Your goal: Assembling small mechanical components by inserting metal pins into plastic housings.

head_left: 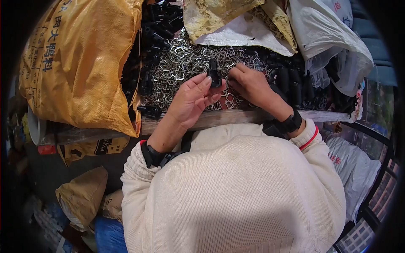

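Note:
Between the thumb and fingers of my left hand (192,96) is a small black plastic cylinder-shaped part (214,72), held upright over the worktop. Just to its right, my right hand (253,86) is closed with its fingertips bent down toward the heap. Whatever those fingers pinch, if anything, is hidden. Under and beyond both hands spreads a pile of bent silvery metal hooks (177,63). More black plastic parts (158,31) lie along its left side, and longer black cylindrical pieces (291,84) are on the right.
A large orange woven sack (84,63) stands at the left. White plastic bags (329,42) lie at the back right, and a yellowish sack with a white lining (249,31) covers the far side. The wooden table edge (219,119) runs before me; paper sacks (84,194) stand lower left.

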The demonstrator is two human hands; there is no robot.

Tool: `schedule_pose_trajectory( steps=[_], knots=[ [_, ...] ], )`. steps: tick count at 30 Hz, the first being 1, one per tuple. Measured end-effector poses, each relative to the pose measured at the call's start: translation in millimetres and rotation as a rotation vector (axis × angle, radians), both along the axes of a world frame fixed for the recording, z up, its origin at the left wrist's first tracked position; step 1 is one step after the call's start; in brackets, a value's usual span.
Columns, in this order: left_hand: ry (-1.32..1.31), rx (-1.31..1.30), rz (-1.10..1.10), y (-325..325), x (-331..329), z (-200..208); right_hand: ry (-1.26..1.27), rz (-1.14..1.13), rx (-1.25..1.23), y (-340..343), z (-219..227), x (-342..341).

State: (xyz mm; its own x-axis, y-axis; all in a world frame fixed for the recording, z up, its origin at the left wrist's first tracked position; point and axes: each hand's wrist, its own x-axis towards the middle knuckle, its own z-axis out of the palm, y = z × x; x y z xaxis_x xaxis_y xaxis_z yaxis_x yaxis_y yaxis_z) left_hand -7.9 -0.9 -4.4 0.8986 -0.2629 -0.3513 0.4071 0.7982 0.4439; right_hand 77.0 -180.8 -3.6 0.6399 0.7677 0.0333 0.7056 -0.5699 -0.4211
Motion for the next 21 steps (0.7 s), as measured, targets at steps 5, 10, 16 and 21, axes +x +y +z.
schedule_pose_trajectory(
  steps=[5, 10, 16, 21],
  knots=[
    [-0.007, 0.005, 0.001, 1.7, 0.1, -2.6, 0.263, -0.066, 0.165, -3.1, 2.0, 5.6],
    [-0.022, 0.016, -0.023, 0.2, -1.2, -6.2, 0.825, -0.224, 0.379, -6.6, 8.2, 6.2],
    [-0.007, 0.035, -0.018, -3.4, -0.5, -4.8, 1.051, -0.29, 0.541, -7.6, 7.5, 4.9],
    [-0.035, 0.0, -0.013, -5.6, 0.7, -4.1, 1.283, -0.279, 0.726, -6.3, 7.2, 0.5]
  ],
)
